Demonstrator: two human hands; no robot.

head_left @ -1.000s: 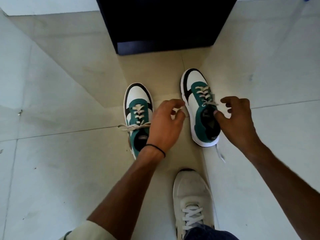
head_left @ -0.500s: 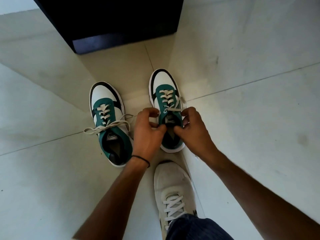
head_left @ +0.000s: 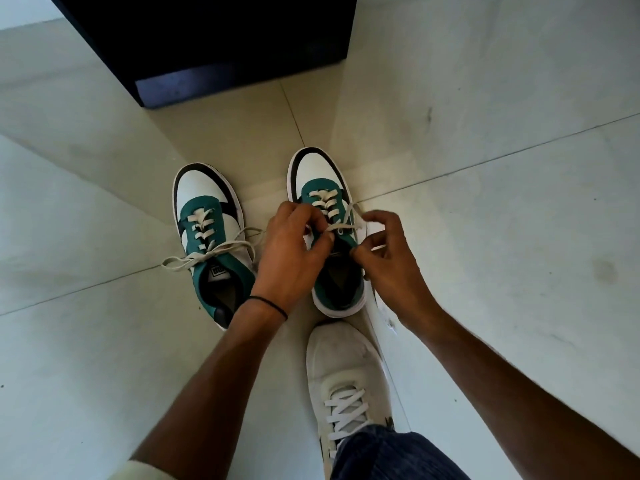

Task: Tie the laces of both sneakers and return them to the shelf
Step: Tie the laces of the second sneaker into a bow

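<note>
A dark shelf (head_left: 214, 46) is standing on the tiled floor (head_left: 502, 220). Two green-and-white sneakers are sitting side by side before it. The left sneaker (head_left: 211, 237) is lying with its laces (head_left: 207, 256) loose. Both hands are working over the right sneaker (head_left: 322, 188): the left hand (head_left: 291, 258) and right hand (head_left: 388, 261) are each pinching its lace (head_left: 341, 225), pulling it taut between them. A black band (head_left: 268, 303) is circling the left wrist.

Both forearms reach forward, bare. Left hand (head_left: 289, 251) knuckles up, fingers curled, thumb and forefinger pinched together. Right hand (head_left: 388, 254) beside it, fingers bent, thumb pressed to forefinger. Hands close, not touching.
</note>
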